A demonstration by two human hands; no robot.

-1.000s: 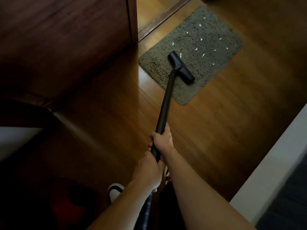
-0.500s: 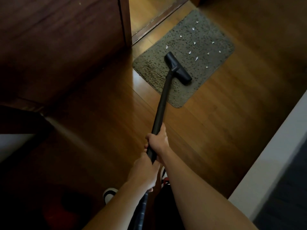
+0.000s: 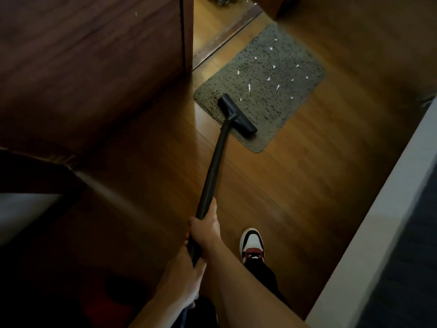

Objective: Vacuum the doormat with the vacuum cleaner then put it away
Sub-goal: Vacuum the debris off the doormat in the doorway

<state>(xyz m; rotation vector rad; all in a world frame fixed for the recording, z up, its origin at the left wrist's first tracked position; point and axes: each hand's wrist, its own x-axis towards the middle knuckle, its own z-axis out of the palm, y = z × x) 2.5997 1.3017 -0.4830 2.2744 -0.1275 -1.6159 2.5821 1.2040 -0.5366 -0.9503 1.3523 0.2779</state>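
While both grips are clenched on the black vacuum wand (image 3: 214, 166), most of the doormat's litter is uncollected and the work could easily go wrong. The right grip (image 3: 206, 229) wraps the tube farther forward. The left grip (image 3: 183, 266) clamps it just behind, at 7 o'clock of the right.

From them the wand runs toward 1 o'clock over the glossy wooden floor (image 3: 295, 185) to the floor nozzle (image 3: 236, 116). The nozzle rests on the grey doormat (image 3: 267, 107), along the mat's 7 o'clock edge. White paper scraps (image 3: 249, 87) dot the pile beyond the nozzle, from about 12 to 2 o'clock of it.

The mat appears to lie loose on polished boards. A hard forward push could bunch it or send it sliding toward the door track (image 3: 227, 36) at 12 o'clock. Strong suction could also lift that near edge and choke the nozzle.

A quick stroke might flick the light scraps off the pile onto the floor or into the track, where they are harder to reach. The dark wooden door (image 3: 94, 67) stands close at 10 o'clock of the nozzle, and a wide sideways swing could knock it.

The vacuum's body is out of view. Whether anything trailing from it might catch the sneaker (image 3: 251, 242), planted at 3 o'clock of the grips, cannot be told.
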